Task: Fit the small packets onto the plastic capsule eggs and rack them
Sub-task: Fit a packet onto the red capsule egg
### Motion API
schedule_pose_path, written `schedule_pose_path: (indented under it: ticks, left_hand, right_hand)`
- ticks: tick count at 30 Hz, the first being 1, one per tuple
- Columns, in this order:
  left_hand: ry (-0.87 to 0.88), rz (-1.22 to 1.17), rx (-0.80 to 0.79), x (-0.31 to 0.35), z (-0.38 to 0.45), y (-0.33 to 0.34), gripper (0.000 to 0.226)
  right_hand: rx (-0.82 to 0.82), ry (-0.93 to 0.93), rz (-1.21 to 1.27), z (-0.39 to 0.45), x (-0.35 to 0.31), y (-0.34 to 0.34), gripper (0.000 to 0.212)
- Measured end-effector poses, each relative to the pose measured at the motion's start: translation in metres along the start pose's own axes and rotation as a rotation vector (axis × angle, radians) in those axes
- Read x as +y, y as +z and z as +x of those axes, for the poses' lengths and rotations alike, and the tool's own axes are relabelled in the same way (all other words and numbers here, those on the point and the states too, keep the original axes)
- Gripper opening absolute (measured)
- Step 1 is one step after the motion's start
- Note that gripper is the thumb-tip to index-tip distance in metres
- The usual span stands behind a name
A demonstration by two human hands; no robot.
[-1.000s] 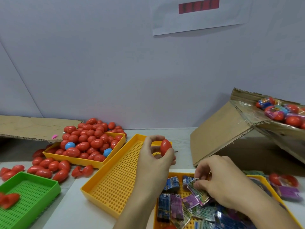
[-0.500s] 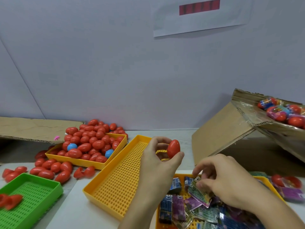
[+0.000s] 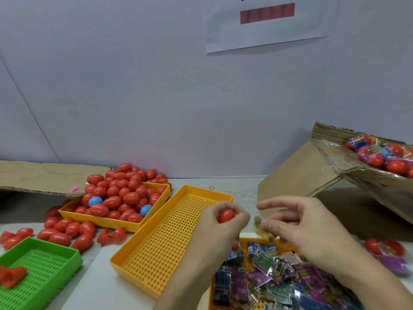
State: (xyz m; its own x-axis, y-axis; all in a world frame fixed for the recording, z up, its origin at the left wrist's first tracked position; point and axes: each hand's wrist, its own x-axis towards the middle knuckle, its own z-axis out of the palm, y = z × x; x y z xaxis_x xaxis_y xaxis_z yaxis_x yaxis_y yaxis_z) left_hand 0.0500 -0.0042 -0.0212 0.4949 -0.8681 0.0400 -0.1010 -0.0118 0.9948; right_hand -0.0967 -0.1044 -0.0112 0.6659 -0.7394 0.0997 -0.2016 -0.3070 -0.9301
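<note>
My left hand [image 3: 220, 224] grips a red capsule egg [image 3: 226, 216] over the near end of an empty perforated yellow tray [image 3: 169, 238]. My right hand [image 3: 301, 224] pinches a small gold packet [image 3: 262, 229] just to the right of the egg, a short gap between them. Below both hands a yellow tray [image 3: 247, 241] holds several small blue, purple and silver packets [image 3: 268, 276]. At the back left another yellow tray [image 3: 111, 222] is heaped with red eggs [image 3: 120, 193] and two blue ones.
Loose red eggs [image 3: 64, 231] lie on the table around a green perforated tray [image 3: 44, 269] at the near left. A tilted cardboard box [image 3: 324, 175] at the right holds packeted eggs [image 3: 380, 153]. Flat cardboard [image 3: 44, 177] lies far left. More wrapped eggs [image 3: 388, 251] sit at the right edge.
My right hand has lifted out of the packet tray with a gold packet and come up beside the egg. My left hand has closed more tightly around the egg and lowered it slightly.
</note>
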Motion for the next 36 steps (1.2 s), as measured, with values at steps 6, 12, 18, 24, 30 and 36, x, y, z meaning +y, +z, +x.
schedule_pose_path:
  ticks: [6, 12, 18, 24, 30, 36]
  left_hand:
    - [0.012, 0.017, -0.107, 0.008, -0.005, 0.002, 0.017]
    - [0.066, 0.088, 0.024, 0.004, -0.002, 0.004, 0.009]
    - [0.076, 0.127, 0.160, 0.002, 0.000, 0.006, 0.014]
    - [0.057, 0.121, 0.108, 0.001, -0.001, 0.002, 0.012]
    - [0.004, 0.096, -0.037, 0.002, -0.002, 0.004, 0.039]
    - [0.036, 0.059, -0.060, 0.001, -0.001, 0.002, 0.021]
  right_hand:
    - [0.081, -0.029, 0.012, 0.001, 0.000, 0.000, 0.025]
    - [0.097, -0.049, 0.031, 0.001, -0.002, 0.002, 0.028]
    - [0.077, -0.054, 0.156, 0.002, -0.001, 0.005, 0.027]
    - [0.032, 0.017, 0.453, 0.003, 0.001, 0.013, 0.026]
    - [-0.030, 0.070, 0.638, 0.003, -0.002, 0.014, 0.024]
    - [-0.076, 0.069, 0.643, 0.003, -0.004, 0.014, 0.026]
